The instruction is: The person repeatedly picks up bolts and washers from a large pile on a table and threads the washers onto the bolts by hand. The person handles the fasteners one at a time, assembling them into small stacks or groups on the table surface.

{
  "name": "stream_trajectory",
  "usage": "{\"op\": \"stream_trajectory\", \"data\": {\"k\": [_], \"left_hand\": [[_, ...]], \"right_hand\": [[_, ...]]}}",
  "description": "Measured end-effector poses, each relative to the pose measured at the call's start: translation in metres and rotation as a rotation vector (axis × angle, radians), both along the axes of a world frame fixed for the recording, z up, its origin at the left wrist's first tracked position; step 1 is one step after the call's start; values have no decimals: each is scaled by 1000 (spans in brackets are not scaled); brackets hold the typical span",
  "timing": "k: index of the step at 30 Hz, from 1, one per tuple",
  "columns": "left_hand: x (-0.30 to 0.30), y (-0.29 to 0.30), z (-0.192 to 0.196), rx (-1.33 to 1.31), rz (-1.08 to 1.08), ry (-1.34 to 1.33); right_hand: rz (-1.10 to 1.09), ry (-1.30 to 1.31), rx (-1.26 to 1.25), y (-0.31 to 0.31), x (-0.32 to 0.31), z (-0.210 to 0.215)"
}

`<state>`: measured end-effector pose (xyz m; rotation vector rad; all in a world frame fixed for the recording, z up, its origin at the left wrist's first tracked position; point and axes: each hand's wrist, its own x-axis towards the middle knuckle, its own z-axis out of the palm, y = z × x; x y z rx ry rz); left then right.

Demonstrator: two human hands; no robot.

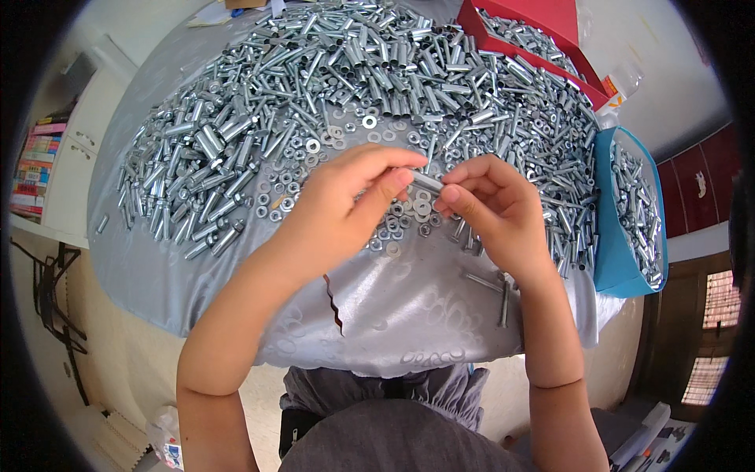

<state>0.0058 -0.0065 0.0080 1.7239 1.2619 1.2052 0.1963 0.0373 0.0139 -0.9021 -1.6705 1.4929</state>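
Above the middle of the table, a short silver metal tube [425, 182] spans the gap between my two hands. My left hand [340, 200] pinches its left end between thumb and fingers. At the other end, the thumb and fingertips of my right hand [499, 216] close around it. My fingers partly hide both ends, so I cannot tell whether a bolt sits inside. Loose washers [421, 208] and nuts [286, 204] lie below and around my hands. Close to my right wrist, two long bolts [504, 305] rest on the grey satin tablecloth [401, 315].
A large heap of metal sleeves [354, 55] covers the far side. Thicker assembled bolts [208, 145] lie left. A red box [535, 51] and a blue fabric bin [617, 212], both with metal parts, stand right. A dark wavy strip [333, 303] lies near the front edge.
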Motion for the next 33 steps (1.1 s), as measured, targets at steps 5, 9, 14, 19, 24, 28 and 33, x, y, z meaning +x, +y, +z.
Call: {"op": "stream_trajectory", "data": {"k": [5, 9, 14, 19, 24, 28, 33], "left_hand": [[4, 0, -8, 182, -32, 154], [-4, -2, 2, 166, -74, 133], [-21, 0, 7, 23, 171, -374], [-46, 14, 9, -6, 456, -656], [-50, 20, 3, 13, 503, -674], [-49, 22, 0, 38, 495, -656], [-51, 21, -3, 87, 444, -636]], "right_hand": [[-17, 12, 55, -9, -7, 0], [-7, 179, -36, -16, -9, 6], [-85, 248, 26, -32, -27, 21], [76, -175, 401, -15, -38, 31], [260, -573, 690, 13, -69, 26], [270, -726, 736, 17, -80, 16], [205, -796, 711, 10, -83, 9]]}}
